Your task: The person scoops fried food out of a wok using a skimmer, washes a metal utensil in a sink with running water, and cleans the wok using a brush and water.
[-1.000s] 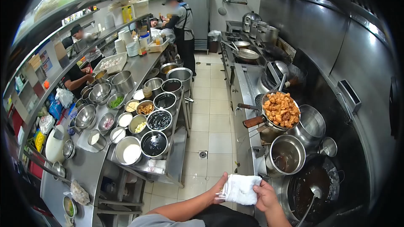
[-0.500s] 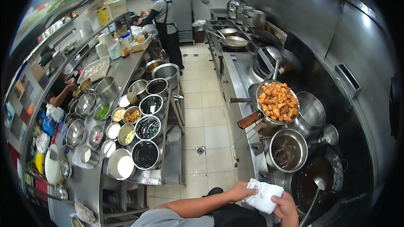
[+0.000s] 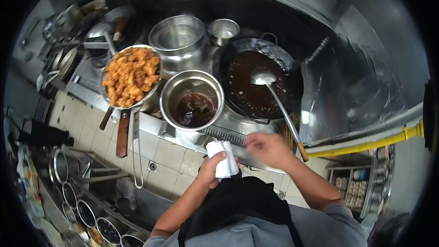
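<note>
My left hand (image 3: pixel 211 169) is closed around a folded white cloth (image 3: pixel 224 159) in front of my apron. Blurred by motion, my right hand (image 3: pixel 270 150) hovers over the stove's front edge, its fingers loosely apart and nothing visible in them. Just to its right is the wooden end of a long-handled ladle (image 3: pixel 286 114), whose bowl rests in the dark liquid of a large wok (image 3: pixel 294 71). Ahead of my left hand stands a steel pot (image 3: pixel 170 115) with some brown liquid inside. Left of that pot, browned fried pieces (image 3: pixel 131 77) are heaped in a wooden-handled strainer (image 3: pixel 122 132).
Behind the pot are a wide steel pot (image 3: pixel 171 55) and a small steel pot (image 3: pixel 224 31). A yellow pipe (image 3: pixel 366 145) runs along the right. Several pots of sauces (image 3: pixel 87 212) stand on a counter at lower left, across the tiled floor (image 3: pixel 169 174).
The view has swung right to face the stove. My right hand has let go of the white cloth and moved away toward the ladle handle. The cloth stays in my left hand.
</note>
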`<action>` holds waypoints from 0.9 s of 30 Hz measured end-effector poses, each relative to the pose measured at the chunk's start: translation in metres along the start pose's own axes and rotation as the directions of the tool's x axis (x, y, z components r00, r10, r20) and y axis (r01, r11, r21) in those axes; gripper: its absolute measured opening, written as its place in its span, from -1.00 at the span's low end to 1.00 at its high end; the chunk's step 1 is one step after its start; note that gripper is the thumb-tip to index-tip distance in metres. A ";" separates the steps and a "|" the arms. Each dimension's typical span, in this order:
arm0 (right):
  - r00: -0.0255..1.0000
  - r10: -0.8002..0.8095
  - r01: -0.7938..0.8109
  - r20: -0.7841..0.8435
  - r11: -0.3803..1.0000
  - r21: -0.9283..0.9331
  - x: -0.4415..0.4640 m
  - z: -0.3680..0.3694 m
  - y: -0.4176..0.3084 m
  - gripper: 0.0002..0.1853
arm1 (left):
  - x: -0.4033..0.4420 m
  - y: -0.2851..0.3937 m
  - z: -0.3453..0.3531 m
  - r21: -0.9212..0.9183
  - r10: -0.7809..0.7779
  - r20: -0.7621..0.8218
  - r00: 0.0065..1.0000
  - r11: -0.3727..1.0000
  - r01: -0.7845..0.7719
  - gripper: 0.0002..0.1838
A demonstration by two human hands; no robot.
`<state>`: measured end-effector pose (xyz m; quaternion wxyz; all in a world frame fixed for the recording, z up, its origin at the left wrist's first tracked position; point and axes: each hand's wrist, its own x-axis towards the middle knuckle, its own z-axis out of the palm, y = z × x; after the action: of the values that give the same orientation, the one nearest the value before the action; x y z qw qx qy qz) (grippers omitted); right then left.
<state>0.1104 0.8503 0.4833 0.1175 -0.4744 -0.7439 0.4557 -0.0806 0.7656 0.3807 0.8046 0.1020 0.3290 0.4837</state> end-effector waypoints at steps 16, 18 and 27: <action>0.773 0.309 -0.493 -0.554 0.841 -0.220 -0.061 -0.054 0.173 -0.63 | 0.166 0.004 0.081 -0.217 -0.345 -0.161 0.924 0.926 0.308 -0.41; 0.780 0.311 -0.465 -0.543 0.869 -0.171 -0.057 -0.044 0.196 -0.61 | 0.177 0.003 0.084 -0.150 -0.365 -0.272 0.890 0.930 0.335 -0.47; 0.816 0.371 -0.251 -0.444 0.918 0.306 -0.044 -0.049 0.220 -0.66 | 0.193 0.002 0.065 -0.168 -0.308 -0.303 0.902 0.949 0.268 -0.62</action>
<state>0.2951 0.8716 0.3487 0.2819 -0.6733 -0.5419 0.4167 0.0198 0.9401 0.3479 0.8065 -0.0783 0.4384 0.3888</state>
